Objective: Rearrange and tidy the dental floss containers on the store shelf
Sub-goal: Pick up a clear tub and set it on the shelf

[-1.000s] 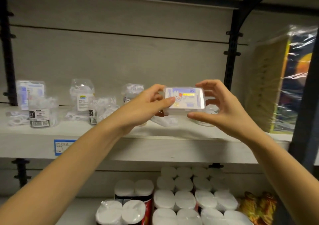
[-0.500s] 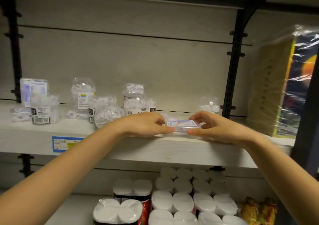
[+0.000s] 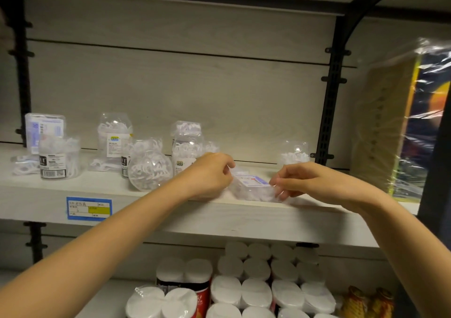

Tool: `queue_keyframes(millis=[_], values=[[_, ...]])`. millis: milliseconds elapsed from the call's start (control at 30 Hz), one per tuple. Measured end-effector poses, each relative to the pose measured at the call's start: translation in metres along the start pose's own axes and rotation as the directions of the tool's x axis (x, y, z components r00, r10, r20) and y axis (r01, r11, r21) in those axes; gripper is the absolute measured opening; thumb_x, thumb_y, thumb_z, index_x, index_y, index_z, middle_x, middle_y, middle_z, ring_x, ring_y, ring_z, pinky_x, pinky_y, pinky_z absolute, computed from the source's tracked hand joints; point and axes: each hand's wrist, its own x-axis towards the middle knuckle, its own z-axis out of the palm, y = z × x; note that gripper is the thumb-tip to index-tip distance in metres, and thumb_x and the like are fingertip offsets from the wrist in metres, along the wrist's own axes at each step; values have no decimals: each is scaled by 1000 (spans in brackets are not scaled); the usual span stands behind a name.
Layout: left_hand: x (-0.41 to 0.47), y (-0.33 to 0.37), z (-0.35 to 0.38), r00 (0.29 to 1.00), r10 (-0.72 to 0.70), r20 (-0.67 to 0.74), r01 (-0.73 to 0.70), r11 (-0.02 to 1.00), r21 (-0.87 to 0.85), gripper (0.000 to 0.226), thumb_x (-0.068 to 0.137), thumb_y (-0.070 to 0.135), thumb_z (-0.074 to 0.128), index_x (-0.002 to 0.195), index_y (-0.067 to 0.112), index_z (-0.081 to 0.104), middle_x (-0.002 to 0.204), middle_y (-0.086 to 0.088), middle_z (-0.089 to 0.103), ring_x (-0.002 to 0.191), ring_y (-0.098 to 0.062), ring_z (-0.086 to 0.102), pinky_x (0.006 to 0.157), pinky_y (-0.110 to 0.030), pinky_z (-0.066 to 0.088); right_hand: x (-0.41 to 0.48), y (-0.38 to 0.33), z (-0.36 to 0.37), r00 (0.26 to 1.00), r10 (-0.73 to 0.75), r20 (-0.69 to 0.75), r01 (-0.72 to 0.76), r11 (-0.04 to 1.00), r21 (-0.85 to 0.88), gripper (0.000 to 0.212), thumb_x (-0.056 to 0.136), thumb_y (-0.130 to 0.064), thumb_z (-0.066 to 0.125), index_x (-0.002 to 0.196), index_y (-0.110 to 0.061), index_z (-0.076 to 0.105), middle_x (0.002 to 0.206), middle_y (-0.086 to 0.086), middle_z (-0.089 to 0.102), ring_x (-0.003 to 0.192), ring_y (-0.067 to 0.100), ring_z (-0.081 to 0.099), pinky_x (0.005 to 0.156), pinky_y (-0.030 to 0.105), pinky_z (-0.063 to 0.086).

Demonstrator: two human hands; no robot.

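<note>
- Since one second earlier, the flat floss box has come down from mid-air, where its label faced the camera. It now lies flat on the shelf board, label upward, near the front edge.
- Left hand: fingers curled, gripping the box's left end.
- Right hand: thumb and fingertips pinch the box's right end (a narrow grip, fingers bent).
- Round floss jar: on its side, left of the left hand, apart from the box.
- Labelled tub and upright floss box: far left, tub in front.
- Small clear container: at the back, behind the right hand.
- Blue-and-yellow price tag: on the shelf's front face.
- Film-wrapped package: at the shelf's right end.
- White-topped rolls: on the level below.
</note>
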Motion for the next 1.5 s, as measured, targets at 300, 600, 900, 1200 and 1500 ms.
queue_keyframes(millis=[300,600,900,1200,1500], values=[[4,21,3,982,-36,187,86,959,-271,46,79,60,50,113,30,51,111,13,50,106,-11,51,83,-26,38,5,6,-7,976,-159,-146,135,977,-164,34,89,-4,53,106,-33,58,111,-15,62,104,6,58,87,21,46],[-7,3,-13,964,-22,265,117,930,-348,60,70,25,78,124,22,51,115,7,58,104,-8,56,88,-19,44,12,8,-5,976,-101,193,141,968,-207,45,84,-36,62,127,-34,48,126,-24,50,115,-11,46,95,8,38],[-17,1,-15,956,13,292,108,912,-395,60,78,31,71,132,24,45,132,11,49,123,-3,45,102,-20,34,72,-15,1,995,7,-98,-31,967,-251,54,83,-51,57,116,-8,60,113,5,63,102,18,60,96,38,48],[-30,-12,-15,994,-38,102,84,868,-490,45,82,35,65,125,30,50,128,13,51,120,-3,48,104,-31,40,125,-21,34,953,300,49,-259,886,-385,63,71,-62,62,106,-11,58,103,4,62,82,16,61,66,25,50],[-31,-13,-20,932,183,-312,-222,971,-91,50,87,12,60,134,18,42,135,4,45,119,-6,41,102,-16,29,83,-28,-13,978,178,-106,-139,945,297,50,81,-42,61,111,-2,61,105,21,66,80,20,61,69,24,58]])
